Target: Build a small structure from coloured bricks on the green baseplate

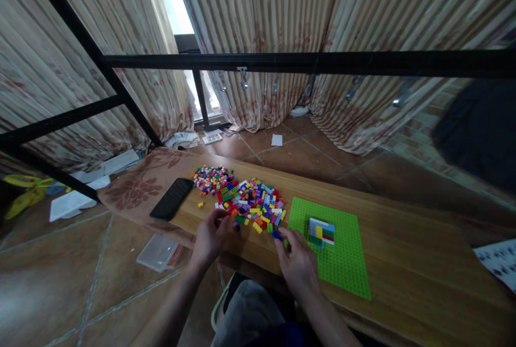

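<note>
A pile of mixed toy building bricks [258,202] lies on the wooden bench between my two hands. My right hand [297,261] pinches a dark blue brick [277,235] at the pile's near right edge. At the pile's near left side is my left hand [210,233], fingers curled in beside some red bricks; whatever it may hold is hidden. To the right, a green baseplate [342,266] bears a small flat build [321,232] of white, yellow, blue, green and red bricks. A heap of smaller colourful pieces [212,179] sits at the pile's far left.
A black phone [171,199] lies left of the bricks, partly on a brown cloth [149,175]. On the floor below is a clear plastic container [159,252]. A printed sheet [497,261] shows at the far right. A black metal rail [282,61] crosses before the curtains.
</note>
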{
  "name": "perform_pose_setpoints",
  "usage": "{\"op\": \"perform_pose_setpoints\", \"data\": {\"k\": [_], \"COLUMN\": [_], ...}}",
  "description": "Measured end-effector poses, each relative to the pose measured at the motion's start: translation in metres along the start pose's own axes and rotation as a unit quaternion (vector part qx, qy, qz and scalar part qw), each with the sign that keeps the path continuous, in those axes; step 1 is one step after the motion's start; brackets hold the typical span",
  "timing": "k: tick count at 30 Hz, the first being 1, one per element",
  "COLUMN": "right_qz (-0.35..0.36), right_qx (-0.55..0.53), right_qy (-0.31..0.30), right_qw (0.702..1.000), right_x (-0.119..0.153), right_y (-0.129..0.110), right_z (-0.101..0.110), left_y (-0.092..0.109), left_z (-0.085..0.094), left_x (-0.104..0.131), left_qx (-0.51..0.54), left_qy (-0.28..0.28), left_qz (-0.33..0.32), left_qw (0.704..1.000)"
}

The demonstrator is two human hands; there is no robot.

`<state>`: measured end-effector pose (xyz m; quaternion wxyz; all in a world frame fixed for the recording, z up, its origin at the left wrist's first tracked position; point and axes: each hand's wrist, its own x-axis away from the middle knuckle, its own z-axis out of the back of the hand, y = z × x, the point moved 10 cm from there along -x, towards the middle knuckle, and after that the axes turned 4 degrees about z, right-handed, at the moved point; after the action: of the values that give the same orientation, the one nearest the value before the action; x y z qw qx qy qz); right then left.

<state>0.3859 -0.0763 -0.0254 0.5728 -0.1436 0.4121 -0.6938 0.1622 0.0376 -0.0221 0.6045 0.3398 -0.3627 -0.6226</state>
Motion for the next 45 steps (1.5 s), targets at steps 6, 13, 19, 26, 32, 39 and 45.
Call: {"op": "perform_pose_setpoints", "data": {"k": [6, 13, 19, 26, 32, 39, 45], "right_qz": [-0.091, -0.089, 0.003, 0.042, 0.034, -0.050, -0.110], "right_qx": [-0.325, -0.361, -0.144, 0.066, 0.095, -0.185, -0.256], "right_qy": [-0.033, -0.055, -0.083, -0.073, -0.033, -0.057, -0.029], "right_qw": [0.941, 0.927, 0.986, 0.994, 0.994, 0.980, 0.960], "right_x": [-0.009, -0.012, -0.006, -0.037, -0.052, -0.018, -0.001], "right_y": [-0.025, -0.040, -0.040, -0.026, -0.025, -0.038, -0.019], "right_z": [-0.026, -0.030, -0.022, -0.021, -0.017, -0.035, -0.024], "left_y": [0.021, 0.041, 0.017, -0.006, -0.021, 0.000, 0.008], "left_z": [-0.031, -0.050, -0.031, -0.005, -0.013, -0.055, -0.032], "left_x": [0.044, 0.063, 0.048, 0.040, 0.048, 0.067, 0.054], "left_qx": [0.225, 0.286, 0.208, 0.197, 0.255, 0.345, 0.203], "left_qy": [-0.029, -0.109, -0.080, -0.043, -0.057, -0.112, -0.048], "left_qz": [0.007, 0.003, 0.063, 0.109, 0.148, 0.130, 0.032], "left_qw": [0.974, 0.952, 0.973, 0.973, 0.954, 0.923, 0.977]}}
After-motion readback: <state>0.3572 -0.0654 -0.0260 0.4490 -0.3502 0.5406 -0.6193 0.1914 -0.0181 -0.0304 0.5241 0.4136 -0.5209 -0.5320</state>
